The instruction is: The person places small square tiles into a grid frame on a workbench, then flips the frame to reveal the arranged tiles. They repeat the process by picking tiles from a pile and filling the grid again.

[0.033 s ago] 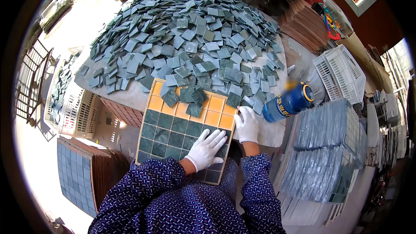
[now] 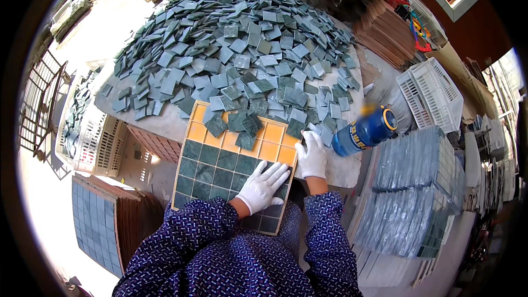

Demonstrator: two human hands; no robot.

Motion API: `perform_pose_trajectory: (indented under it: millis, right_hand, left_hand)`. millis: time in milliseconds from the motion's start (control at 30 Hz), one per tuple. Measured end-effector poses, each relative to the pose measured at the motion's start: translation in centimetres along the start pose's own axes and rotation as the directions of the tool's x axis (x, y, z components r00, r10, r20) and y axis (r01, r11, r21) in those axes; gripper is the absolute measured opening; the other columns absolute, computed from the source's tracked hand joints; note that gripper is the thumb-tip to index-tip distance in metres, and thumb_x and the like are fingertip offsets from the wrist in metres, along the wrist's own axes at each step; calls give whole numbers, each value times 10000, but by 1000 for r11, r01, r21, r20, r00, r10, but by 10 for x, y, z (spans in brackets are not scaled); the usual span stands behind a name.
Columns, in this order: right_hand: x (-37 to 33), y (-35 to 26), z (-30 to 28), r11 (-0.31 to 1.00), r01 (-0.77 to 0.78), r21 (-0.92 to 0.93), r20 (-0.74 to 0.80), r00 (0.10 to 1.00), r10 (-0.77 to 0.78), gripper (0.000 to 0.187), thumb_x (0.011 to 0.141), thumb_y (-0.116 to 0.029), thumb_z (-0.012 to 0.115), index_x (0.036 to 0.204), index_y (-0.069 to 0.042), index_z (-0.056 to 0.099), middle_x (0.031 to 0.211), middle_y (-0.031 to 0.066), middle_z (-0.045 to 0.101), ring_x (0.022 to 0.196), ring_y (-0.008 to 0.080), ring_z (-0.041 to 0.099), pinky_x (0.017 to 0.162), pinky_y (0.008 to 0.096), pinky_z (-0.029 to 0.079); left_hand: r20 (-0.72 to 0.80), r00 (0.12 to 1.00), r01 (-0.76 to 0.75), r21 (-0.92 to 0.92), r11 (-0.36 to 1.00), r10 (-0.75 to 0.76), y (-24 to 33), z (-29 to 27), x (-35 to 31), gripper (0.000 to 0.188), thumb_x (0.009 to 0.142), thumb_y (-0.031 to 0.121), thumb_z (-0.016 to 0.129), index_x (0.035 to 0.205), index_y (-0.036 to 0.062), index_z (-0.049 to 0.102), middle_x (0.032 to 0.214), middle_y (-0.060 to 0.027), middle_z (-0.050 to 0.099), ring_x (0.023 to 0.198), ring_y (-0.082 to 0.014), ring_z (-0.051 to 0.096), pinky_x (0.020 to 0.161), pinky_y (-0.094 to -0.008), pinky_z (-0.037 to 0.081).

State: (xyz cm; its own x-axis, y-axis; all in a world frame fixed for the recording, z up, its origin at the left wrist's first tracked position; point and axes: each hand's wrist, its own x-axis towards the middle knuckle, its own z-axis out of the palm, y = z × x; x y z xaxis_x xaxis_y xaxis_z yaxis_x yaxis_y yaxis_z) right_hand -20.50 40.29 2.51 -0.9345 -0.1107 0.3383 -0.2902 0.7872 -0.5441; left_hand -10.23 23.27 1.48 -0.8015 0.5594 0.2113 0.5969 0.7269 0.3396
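A shallow grid tray (image 2: 274, 133) with a pale wooden rim and orange cells leans toward me from the table edge. Square green stone tiles (image 2: 214, 176) fill its nearer rows. Several loose tiles (image 2: 245, 124) lie askew over the orange cells at the far end. My left hand (image 2: 261, 188), in a white glove, rests flat on the laid tiles with its fingers spread. Also gloved in white, my right hand (image 2: 314, 157) is at the tray's right edge, thumb and fingers apart, fingertips close to loose tiles. Its underside is hidden.
A large heap of green tiles (image 2: 236, 49) covers the table (image 2: 352, 173). A blue bottle (image 2: 357, 135) lies tilted right of my right hand. White crates (image 2: 432, 93), wrapped tile stacks (image 2: 404, 187) and brown boards (image 2: 385, 30) stand right; another crate (image 2: 93, 146) and tile-faced stack (image 2: 96, 223) stand left.
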Motion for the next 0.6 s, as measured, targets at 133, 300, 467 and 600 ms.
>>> perform_pose_trajectory:
  millis: [133, 300, 467, 600]
  right_hand:
    - [34, 3, 7, 994, -12, -111, 171, 985, 31, 544, 739, -221, 741, 1218, -85, 524, 1247, 158, 519, 1147, 353, 514, 971, 421, 427]
    - [33, -4, -15, 992, 88, -85, 261, 963, -63, 571, 721, -226, 762, 1209, -57, 520, 1248, 167, 509, 1152, 363, 510, 963, 429, 437]
    - [-8, 5, -16, 999, 40, -17, 443, 896, -28, 593, 718, -250, 768, 1218, -54, 516, 1254, 170, 500, 1130, 356, 533, 947, 411, 460]
    - [-24, 7, -8, 986, 169, -3, 289, 944, -161, 483, 730, -177, 750, 1164, -51, 578, 1199, 129, 537, 846, 271, 615, 777, 367, 516]
  left_hand:
    - [42, 998, -51, -53, 997, 53, -15, 0, 12, 797, 776, 522, 598, 1384, 40, 414, 1454, -126, 395, 1369, -286, 338, 1119, -495, 223]
    - [-334, 901, 303, 33, 952, -275, -76, -46, 24, 764, 683, 257, 775, 1335, 35, 443, 1370, -147, 453, 1294, -322, 398, 1084, -444, 297]
    - [-343, 860, 439, 121, 890, -378, -94, -56, 36, 738, 647, 305, 786, 1257, 11, 491, 1114, -122, 525, 1090, -302, 485, 960, -407, 386]
    - [-324, 853, 466, 120, 876, -410, -94, -52, 41, 597, 667, 280, 765, 1156, 26, 537, 1063, -113, 535, 1064, -300, 493, 922, -402, 405]
